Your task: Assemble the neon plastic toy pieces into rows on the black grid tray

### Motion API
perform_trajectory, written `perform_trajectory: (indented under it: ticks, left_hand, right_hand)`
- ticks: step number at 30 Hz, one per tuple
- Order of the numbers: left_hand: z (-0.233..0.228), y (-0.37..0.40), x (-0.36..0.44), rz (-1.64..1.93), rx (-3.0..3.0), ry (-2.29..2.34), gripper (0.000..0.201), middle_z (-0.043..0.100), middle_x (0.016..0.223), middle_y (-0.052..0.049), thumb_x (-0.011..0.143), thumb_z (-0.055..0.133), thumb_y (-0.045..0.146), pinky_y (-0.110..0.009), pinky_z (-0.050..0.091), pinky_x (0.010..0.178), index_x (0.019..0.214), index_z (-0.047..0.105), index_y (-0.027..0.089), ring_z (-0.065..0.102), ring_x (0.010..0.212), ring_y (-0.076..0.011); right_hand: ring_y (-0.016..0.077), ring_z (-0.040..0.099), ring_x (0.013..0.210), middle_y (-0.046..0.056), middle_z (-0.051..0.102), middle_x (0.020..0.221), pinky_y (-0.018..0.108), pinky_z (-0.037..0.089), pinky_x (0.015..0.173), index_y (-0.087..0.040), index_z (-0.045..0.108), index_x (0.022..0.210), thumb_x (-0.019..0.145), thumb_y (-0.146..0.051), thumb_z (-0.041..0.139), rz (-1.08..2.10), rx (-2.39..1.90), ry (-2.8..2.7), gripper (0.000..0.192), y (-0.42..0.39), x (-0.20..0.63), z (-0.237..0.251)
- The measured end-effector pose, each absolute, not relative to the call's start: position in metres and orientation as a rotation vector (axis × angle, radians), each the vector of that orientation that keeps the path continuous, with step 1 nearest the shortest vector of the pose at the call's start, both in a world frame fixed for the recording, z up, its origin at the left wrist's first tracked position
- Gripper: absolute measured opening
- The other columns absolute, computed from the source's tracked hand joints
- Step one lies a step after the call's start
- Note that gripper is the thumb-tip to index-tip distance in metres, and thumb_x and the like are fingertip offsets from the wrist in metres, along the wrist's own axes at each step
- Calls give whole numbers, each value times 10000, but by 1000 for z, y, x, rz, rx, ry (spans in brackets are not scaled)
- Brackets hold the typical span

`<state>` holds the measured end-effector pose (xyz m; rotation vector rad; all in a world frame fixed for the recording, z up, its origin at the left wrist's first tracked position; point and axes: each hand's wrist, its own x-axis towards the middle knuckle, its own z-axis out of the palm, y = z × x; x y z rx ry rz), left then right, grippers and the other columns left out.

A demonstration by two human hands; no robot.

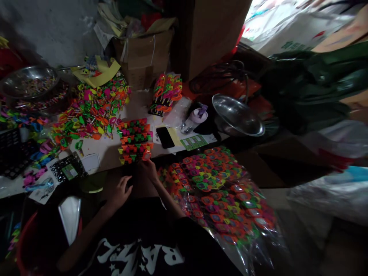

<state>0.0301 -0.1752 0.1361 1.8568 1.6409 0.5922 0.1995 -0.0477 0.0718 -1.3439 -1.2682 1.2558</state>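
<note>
My right hand (149, 168) reaches to the near edge of a card of bright neon toys (135, 140) lying on the low table (106, 155), fingertips touching its lower right corner. My left hand (120, 191) hovers lower, fingers loosely curled, holding nothing I can make out. A loose heap of the same neon pieces (92, 109) spreads across the table's left. A second filled card (166, 94) lies further back.
A clear plastic bag of packed toy cards (221, 191) sits at my right. A black phone (165, 137), a bottle (194, 119), two steel bowls (237, 115) (28, 82), a black tray (13, 153) and cardboard boxes (143, 53) surround the table.
</note>
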Motion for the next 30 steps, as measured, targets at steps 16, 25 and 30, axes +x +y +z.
perform_trajectory:
  ticks: [16, 25, 30]
  left_hand:
    - [118, -183, 13, 556, 1810, 1545, 289, 640, 1187, -67, 939, 471, 255, -386, 466, 1026, 1195, 592, 196, 585, 1150, -204]
    - [105, -187, 13, 578, 1854, 1490, 270, 637, 1181, -73, 942, 468, 254, -384, 470, 1018, 1169, 601, 194, 593, 1136, -196]
    - [126, -178, 17, 640, 2074, 1445, 272, 615, 1231, -63, 967, 444, 264, -371, 468, 1024, 1197, 581, 215, 572, 1167, -185]
  right_hand:
    - [104, 463, 694, 29, 585, 755, 234, 437, 707, -167, 494, 717, 730, -400, 536, 1208, -1278, -1423, 237, -21, 186, 39]
    - [109, 500, 709, 40, 642, 792, 230, 456, 737, -139, 575, 752, 758, -396, 512, 1168, -1243, -1487, 265, -17, 181, 42]
    - [100, 522, 725, 25, 642, 747, 186, 456, 706, -125, 624, 772, 810, -415, 506, 1168, -1249, -1581, 316, -11, 182, 44]
